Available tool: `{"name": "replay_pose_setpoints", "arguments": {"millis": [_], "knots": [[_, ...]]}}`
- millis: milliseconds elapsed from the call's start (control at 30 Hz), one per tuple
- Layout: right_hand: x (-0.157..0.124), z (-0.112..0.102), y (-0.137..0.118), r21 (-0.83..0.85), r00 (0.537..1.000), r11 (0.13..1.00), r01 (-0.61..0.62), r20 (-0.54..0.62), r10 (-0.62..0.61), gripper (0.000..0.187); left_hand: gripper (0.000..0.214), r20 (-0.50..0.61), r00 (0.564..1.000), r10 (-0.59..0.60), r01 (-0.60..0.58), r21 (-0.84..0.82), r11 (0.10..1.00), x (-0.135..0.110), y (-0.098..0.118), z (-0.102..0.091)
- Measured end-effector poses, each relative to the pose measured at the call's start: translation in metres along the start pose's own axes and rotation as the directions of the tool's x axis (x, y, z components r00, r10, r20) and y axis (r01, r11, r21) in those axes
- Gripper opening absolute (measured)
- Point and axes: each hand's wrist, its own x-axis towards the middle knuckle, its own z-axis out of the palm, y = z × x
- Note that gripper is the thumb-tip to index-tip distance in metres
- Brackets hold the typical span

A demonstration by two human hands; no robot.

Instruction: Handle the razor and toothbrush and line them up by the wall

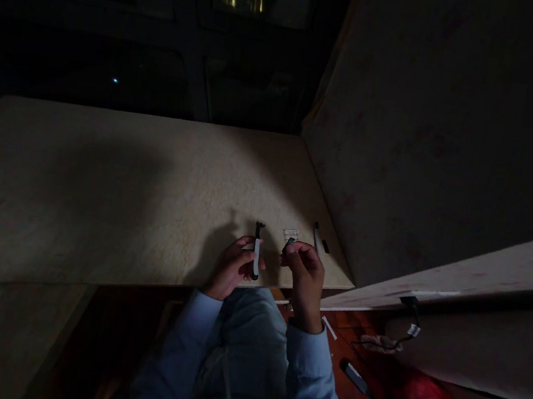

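My left hand [234, 266] is closed around a slim black and white stick-like tool [256, 249] that stands upright above the near edge of a pale board [96, 186]. My right hand [304, 269] pinches a small dark piece [288, 244] at its fingertips, close beside the tool. Both hands hover over the board's near right corner. A small clear packet [291, 234] lies on the board just behind them. Both arms wear light blue sleeves.
A second slim stick [316, 236] and a small black bit [325, 246] lie near the board's right edge. A tilted panel [460, 284] with a dangling cable [402, 329] stands to the right. A dark pen-like object [356, 377] lies on the red floor.
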Motion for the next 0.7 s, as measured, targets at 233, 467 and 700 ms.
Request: {"name": "replay_pose_setpoints", "arguments": {"millis": [233, 467, 700], "knots": [[0.000, 0.043, 0.003, 0.076, 0.992, 0.996, -0.044, 0.125, 0.034, 0.027, 0.023, 0.029, 0.998, 0.051, -0.046, -0.162, 0.986, 0.001, 0.003, -0.015], [0.004, 0.074, 0.001, 0.111, 0.973, 0.991, -0.070, 0.228, 0.044, 0.028, 0.023, -0.061, 0.996, 0.068, -0.078, -0.177, 0.981, -0.002, 0.015, -0.026], [-0.006, 0.095, 0.011, 0.075, 0.961, 0.995, -0.065, 0.275, 0.042, 0.024, 0.039, -0.149, 0.979, 0.141, -0.161, -0.131, 0.978, -0.009, 0.033, -0.030]]}}
